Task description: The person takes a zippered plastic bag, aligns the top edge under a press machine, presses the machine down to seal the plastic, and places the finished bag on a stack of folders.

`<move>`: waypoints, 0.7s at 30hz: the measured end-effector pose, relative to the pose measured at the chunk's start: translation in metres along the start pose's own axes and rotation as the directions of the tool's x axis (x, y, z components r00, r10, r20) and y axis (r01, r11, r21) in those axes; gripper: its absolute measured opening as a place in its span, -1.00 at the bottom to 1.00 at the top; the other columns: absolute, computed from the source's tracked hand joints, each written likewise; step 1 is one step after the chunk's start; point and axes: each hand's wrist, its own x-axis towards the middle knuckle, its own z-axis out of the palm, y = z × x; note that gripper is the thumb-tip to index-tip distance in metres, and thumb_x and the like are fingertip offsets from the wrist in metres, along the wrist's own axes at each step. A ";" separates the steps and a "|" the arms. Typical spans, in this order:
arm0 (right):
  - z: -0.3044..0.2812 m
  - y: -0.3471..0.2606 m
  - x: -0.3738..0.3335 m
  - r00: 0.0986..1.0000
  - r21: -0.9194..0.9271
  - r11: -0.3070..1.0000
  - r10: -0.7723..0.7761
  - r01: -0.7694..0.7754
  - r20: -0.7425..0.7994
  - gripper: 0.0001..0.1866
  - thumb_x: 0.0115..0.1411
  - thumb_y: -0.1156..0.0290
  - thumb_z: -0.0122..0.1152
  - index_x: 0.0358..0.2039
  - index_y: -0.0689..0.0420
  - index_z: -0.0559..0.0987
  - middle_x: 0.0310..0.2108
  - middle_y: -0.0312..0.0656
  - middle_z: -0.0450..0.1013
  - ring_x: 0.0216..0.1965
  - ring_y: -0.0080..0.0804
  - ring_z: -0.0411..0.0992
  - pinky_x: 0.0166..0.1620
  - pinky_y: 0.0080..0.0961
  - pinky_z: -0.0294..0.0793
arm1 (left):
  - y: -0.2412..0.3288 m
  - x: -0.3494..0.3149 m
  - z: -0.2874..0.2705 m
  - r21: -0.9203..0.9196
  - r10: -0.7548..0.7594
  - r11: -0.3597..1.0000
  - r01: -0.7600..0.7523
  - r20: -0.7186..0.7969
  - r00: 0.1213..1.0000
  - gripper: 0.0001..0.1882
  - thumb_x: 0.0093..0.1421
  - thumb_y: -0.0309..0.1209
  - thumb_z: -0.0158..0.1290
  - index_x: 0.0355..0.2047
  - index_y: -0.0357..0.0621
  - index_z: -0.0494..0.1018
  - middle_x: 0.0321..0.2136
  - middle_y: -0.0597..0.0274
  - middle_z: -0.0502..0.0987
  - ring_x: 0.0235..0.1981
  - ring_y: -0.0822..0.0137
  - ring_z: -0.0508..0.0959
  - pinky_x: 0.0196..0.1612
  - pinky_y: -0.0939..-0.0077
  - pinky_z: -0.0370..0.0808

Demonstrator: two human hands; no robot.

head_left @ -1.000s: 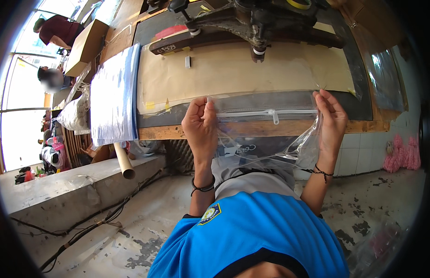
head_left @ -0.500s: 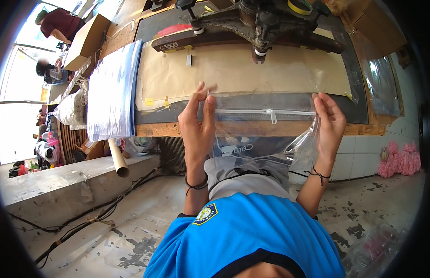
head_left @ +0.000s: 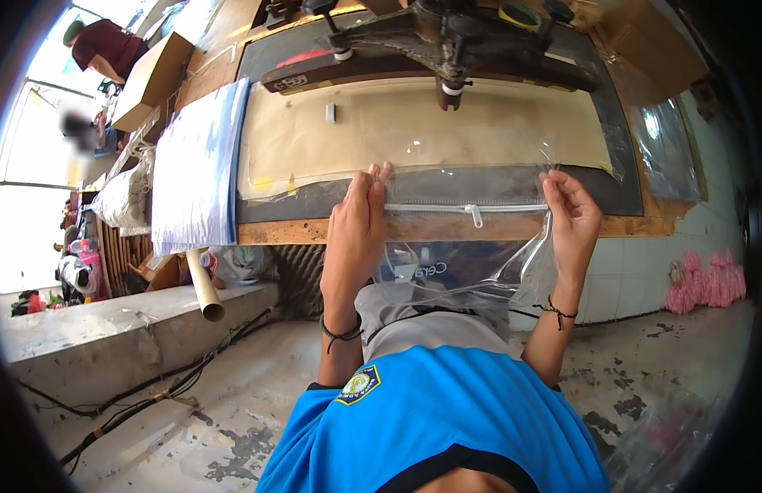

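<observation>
A clear plastic zipper bag [head_left: 447, 261] spans the gap between my hands at the near edge of the worktable. Its white zipper [head_left: 430, 207] runs crosswise, with the white pull hanging near the middle. My left hand [head_left: 360, 215] grips the bag's left edge, fingers pressed together near the table edge. At the right edge, my right hand [head_left: 574, 209] pinches the plastic between thumb and fingers. The bag's upper part lies over the dark mat and tan sheet [head_left: 315, 148], while its lower part droops past the table edge in front of my trousers.
A dark metal press bar [head_left: 430, 78] with a bracket stands across the table beyond the tan sheet. A small metal block [head_left: 331, 113] rests on the sheet. Stacked plastic sheets [head_left: 196, 172] lie at left, a cardboard tube [head_left: 205, 287] below. Other people are at far left.
My left hand has turned and its fingers have closed together on the bag's left edge. My right hand has come slightly down and left. The zipper sits a little lower.
</observation>
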 end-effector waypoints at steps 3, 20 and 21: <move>-0.021 0.006 -0.008 0.998 0.024 1.000 -0.019 0.021 -0.053 -0.77 0.26 0.46 0.29 -0.13 0.32 0.62 -0.22 -0.15 0.61 -0.22 -0.57 0.54 -0.10 -0.67 0.48 | 0.013 -0.007 0.013 -0.028 0.049 0.998 -0.048 0.032 0.998 -0.71 0.46 -0.32 -0.25 -0.09 -0.29 0.38 0.04 -0.16 0.50 0.01 -0.25 0.46 -0.03 0.00 0.44; -0.247 0.016 0.007 0.816 -0.094 0.989 -0.146 0.112 -0.560 -0.63 0.27 0.42 0.28 0.03 0.34 0.53 -0.07 -0.08 0.56 -0.03 -0.50 0.49 0.04 -0.56 0.47 | 0.136 0.071 0.218 -0.317 0.441 0.877 -0.363 0.226 0.868 -0.77 0.38 -0.35 -0.16 -0.22 -0.32 0.34 -0.38 -0.44 0.51 -0.31 -0.40 0.50 -0.21 -0.19 0.38; -0.251 0.013 0.008 0.806 -0.079 0.991 -0.135 0.109 -0.576 -0.62 0.27 0.40 0.28 0.03 0.33 0.53 -0.07 -0.08 0.56 -0.03 -0.49 0.49 0.04 -0.54 0.47 | 0.141 0.078 0.224 -0.320 0.441 0.879 -0.353 0.265 0.858 -0.77 0.38 -0.35 -0.15 -0.23 -0.32 0.35 -0.41 -0.44 0.51 -0.31 -0.41 0.50 -0.20 -0.19 0.38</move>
